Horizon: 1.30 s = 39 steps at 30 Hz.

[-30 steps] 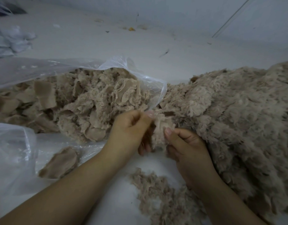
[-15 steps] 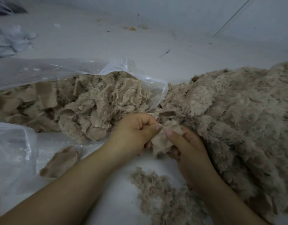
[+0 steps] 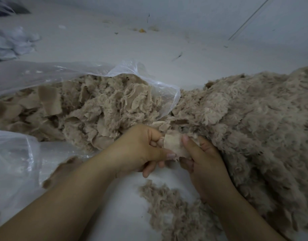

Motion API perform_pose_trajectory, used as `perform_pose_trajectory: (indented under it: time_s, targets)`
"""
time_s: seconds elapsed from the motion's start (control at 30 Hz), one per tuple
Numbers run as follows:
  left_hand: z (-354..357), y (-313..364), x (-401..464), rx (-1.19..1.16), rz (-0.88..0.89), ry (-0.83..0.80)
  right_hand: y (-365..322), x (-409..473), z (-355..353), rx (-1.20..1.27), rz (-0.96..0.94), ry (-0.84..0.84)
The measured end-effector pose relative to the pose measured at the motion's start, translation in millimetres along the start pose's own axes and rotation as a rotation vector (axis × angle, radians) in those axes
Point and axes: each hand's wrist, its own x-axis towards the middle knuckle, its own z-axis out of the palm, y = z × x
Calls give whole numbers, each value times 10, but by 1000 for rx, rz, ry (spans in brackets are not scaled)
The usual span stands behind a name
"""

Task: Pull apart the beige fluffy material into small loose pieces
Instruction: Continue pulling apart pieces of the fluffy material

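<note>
The beige fabric scrap (image 3: 174, 145) sits mid-floor, pinched between left hand (image 3: 141, 150) and right hand (image 3: 203, 164), thumbs and fingers curled tight on it. Judged best: grip close together, tear short, drop tufts onto the loose fluff pile (image 3: 172, 211) below

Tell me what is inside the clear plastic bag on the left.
The clear plastic bag holds a heap of torn beige scraps, flat woven-backed pieces mixed with frayed fluffy bits. Its mouth opens toward the hands. What lies beneath the top layer and deeper left is covered.
</note>
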Motion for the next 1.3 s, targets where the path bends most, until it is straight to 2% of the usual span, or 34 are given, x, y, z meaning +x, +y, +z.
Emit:
perform_pose_trajectory:
  time_s: [0.1, 0.2, 0.3, 0.43, 0.53, 0.63, 0.7, 0.8, 0.87, 0.93, 1.03, 1.07, 1.1, 1.17, 1.23, 1.3]
  targets:
    - [-24, 14, 6, -43, 2, 48, 17, -1, -7, -58, -55, -16]
    - [-41, 27, -3, 6, 2, -1, 41, 3, -15, -40, -73, -31]
    - [-100, 29, -29, 103, -13, -144, 16, -30, -1, 37, -41, -88]
    - [-167, 22, -107, 268, -36, -338, 7, -5, -25, 44, 7, 44]
    - [-186, 55, -127, 297, -21, -458, 15, 14, -27, 63, -38, 26]
    - [-203, 55, -125, 334, 12, -493, 38, 0, -41, -2, -77, -21]
    - [-188, 32, -113, 267, 76, -365, 48, 9, -60, -20, -68, -47]
    - [-91, 9, -58, 158, 210, 14, 55, 22, -52, -65, -31, -57]
    - [-24, 2, -6, 208, 288, 245, 48, 16, -42, -134, -57, -41]
    - [26, 5, 12, 258, 313, 309, 46, 9, -47, -150, -67, -44]
    - [60, 23, -17, 129, 314, 231, 40, 5, -34, -135, -73, -98]
    - [68, 36, -16, 92, 340, 272, 33, 4, -29, -127, -82, -102]
    - [65, 46, -11, 54, 377, 368, 27, 6, -25, -120, -89, -96]
    - [-6, 59, 8, 32, 436, 696, 18, 6, -26, -126, -78, -64]
    - [-153, 81, 5, 171, 472, 1016, 8, 1, -24, -142, -67, -39]
    - [-277, 97, -22, 533, 467, 1142, -1, -5, -13, -162, -65, -24]
